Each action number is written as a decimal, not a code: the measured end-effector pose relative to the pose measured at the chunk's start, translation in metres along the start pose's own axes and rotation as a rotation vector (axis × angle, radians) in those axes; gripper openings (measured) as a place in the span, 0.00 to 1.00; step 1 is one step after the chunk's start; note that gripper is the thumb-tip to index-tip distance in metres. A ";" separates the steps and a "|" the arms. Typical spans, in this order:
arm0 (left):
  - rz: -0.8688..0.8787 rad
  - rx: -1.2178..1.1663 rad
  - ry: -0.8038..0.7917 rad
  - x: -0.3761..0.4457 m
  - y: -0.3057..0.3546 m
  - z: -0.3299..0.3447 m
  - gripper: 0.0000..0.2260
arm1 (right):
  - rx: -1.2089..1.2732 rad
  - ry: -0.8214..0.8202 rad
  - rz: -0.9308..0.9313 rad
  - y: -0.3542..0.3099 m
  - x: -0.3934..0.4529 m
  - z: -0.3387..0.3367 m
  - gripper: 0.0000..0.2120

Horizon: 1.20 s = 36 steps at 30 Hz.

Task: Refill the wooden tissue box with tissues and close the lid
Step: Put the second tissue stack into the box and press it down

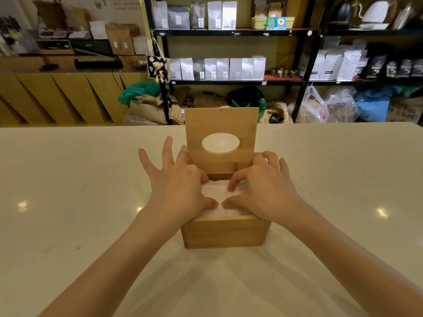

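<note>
Left hand [180, 181] spread wide, palm down, thumb and inner fingers pressing the white tissues [217, 197]; outer fingers splayed past the box's left edge. Right hand [263, 186] likewise flat and open, fingertips bent onto the same crumpled, soft stack, thumbs nearly meeting.

Tissues sit inside the wooden tissue box [224, 232], square, pale grained wood, at mid-desk. Lid [220, 140] stands upright at the far side, hinged back, with an oval opening cut through it.

Desk [68, 202] glossy, off-white, showing lamp reflections.

Behind: black metal shelves [229, 32] with silver and white pouches [215, 16]; label print too small to read. A small plush bear [158, 68] hangs at the shelf's left post. Sacks and plastic bags lie on the floor below. A wooden counter [57, 92] stands to the left.
</note>
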<state>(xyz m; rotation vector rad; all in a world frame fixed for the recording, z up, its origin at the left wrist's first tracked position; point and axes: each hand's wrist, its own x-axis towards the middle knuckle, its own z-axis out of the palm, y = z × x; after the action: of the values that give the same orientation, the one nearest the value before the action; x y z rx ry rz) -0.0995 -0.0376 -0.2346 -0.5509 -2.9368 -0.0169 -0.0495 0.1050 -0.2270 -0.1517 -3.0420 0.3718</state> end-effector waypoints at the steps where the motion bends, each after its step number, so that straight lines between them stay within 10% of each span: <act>1: 0.011 -0.008 0.027 -0.002 -0.001 -0.001 0.20 | 0.037 -0.009 -0.007 0.001 0.001 -0.001 0.13; 7: -0.003 -0.239 0.191 -0.007 -0.008 -0.026 0.14 | 0.440 0.072 -0.131 0.012 0.005 -0.032 0.06; 14: 0.230 -0.472 0.660 0.004 -0.011 -0.065 0.20 | 0.575 0.444 -0.244 0.013 0.018 -0.057 0.19; 18: 0.314 -0.351 0.579 0.015 -0.011 -0.054 0.41 | 0.396 0.383 -0.272 0.010 0.025 -0.050 0.42; 23: 0.267 -0.245 0.504 0.015 -0.010 -0.033 0.40 | 0.063 0.403 -0.320 0.013 0.025 -0.042 0.35; 36: 0.339 -0.311 0.537 -0.029 -0.009 -0.022 0.28 | 0.112 0.523 -0.445 0.016 -0.017 -0.026 0.27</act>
<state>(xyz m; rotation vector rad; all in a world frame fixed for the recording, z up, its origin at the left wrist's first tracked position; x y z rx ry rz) -0.0730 -0.0571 -0.2174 -0.9152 -2.3004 -0.5044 -0.0286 0.1252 -0.2068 0.3703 -2.4372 0.3889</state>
